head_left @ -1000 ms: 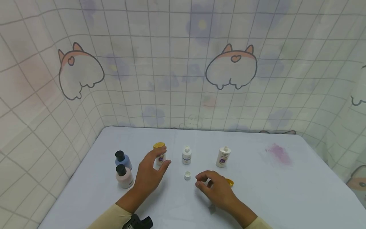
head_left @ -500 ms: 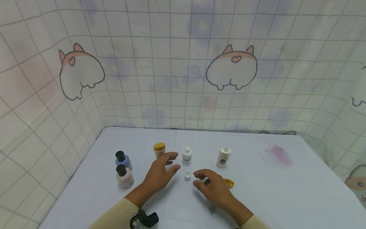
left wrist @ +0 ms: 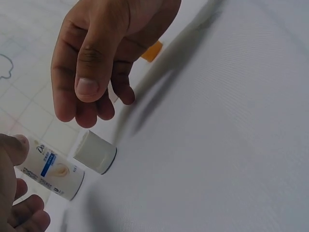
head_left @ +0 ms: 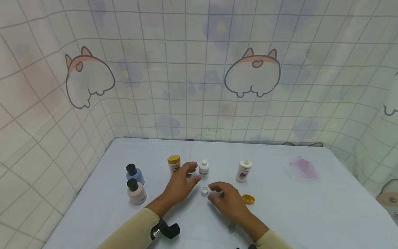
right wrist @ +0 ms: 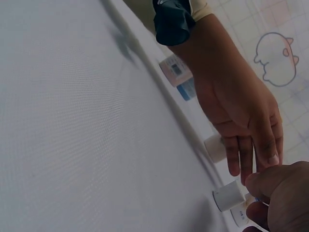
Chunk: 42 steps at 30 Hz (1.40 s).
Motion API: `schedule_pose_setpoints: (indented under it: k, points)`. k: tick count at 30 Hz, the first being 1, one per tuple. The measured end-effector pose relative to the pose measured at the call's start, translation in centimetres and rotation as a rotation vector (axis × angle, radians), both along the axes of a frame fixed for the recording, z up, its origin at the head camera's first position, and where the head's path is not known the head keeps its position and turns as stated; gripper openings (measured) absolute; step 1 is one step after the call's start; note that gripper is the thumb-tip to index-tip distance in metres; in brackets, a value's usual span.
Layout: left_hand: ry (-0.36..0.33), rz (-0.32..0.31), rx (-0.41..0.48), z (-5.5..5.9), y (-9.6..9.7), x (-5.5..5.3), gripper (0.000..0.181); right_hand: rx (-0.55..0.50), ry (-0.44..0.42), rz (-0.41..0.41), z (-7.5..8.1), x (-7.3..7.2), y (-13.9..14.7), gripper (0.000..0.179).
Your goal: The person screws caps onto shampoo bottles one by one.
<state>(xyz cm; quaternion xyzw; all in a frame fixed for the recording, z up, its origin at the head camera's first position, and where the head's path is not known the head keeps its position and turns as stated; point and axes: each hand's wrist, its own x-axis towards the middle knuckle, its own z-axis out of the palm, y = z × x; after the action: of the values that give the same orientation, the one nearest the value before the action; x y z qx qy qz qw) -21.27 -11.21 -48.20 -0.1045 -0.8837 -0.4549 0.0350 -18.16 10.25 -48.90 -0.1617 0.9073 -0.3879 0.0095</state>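
A small white bottle (head_left: 204, 169) stands uncapped near the table's middle; its label shows in the left wrist view. In front of it lies a white screw cap (head_left: 204, 191), hollow side up in the head view. My left hand (head_left: 179, 185) hovers by the bottle's left side, fingers spread and loosely bent, holding nothing. It partly hides a white bottle with a yellow lid (head_left: 174, 163). Just right of the white cap is my right hand (head_left: 228, 200), loosely bent and apart from it. Behind that hand lies a yellow cap (head_left: 248, 199).
An uncapped white bottle (head_left: 243, 171) stands to the right. A blue bottle (head_left: 135, 175) and a pink bottle (head_left: 136, 193), both black-capped, stand at the left. A pink stain (head_left: 305, 168) marks the right of the white table. Patterned cloth (head_left: 192, 76) hangs behind.
My left hand has let go of the yellow-lidded bottle and moved right toward the small white bottle. My right hand has shifted slightly left and away from me, nearer the white cap.
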Motion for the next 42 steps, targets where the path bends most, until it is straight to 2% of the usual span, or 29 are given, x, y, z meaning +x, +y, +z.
schedule_pose_setpoints:
  k: [5, 12, 18, 30, 42]
  points:
    - [-0.008, -0.007, 0.040, -0.7, 0.0, -0.9, 0.055, 0.000, 0.010, 0.015, -0.4, -0.5, -0.3, 0.031]
    - [0.012, -0.019, 0.039, -1.3, 0.3, -1.7, 0.053, -0.001, 0.044, 0.035, -0.6, -1.0, -0.8, 0.033]
    - [0.008, -0.009, 0.033, -1.3, 0.7, -2.1, 0.054, 0.010, 0.062, 0.044, -0.9, -1.6, -1.2, 0.032]
    - [-0.049, 0.028, 0.041, -1.5, 1.4, -2.6, 0.059, 0.014, 0.072, 0.069, -1.4, -2.2, -1.6, 0.030]
    - [-0.052, 0.037, 0.028, -0.8, 2.2, -2.8, 0.057, 0.020, 0.069, 0.049, -1.1, -2.0, -1.7, 0.026]
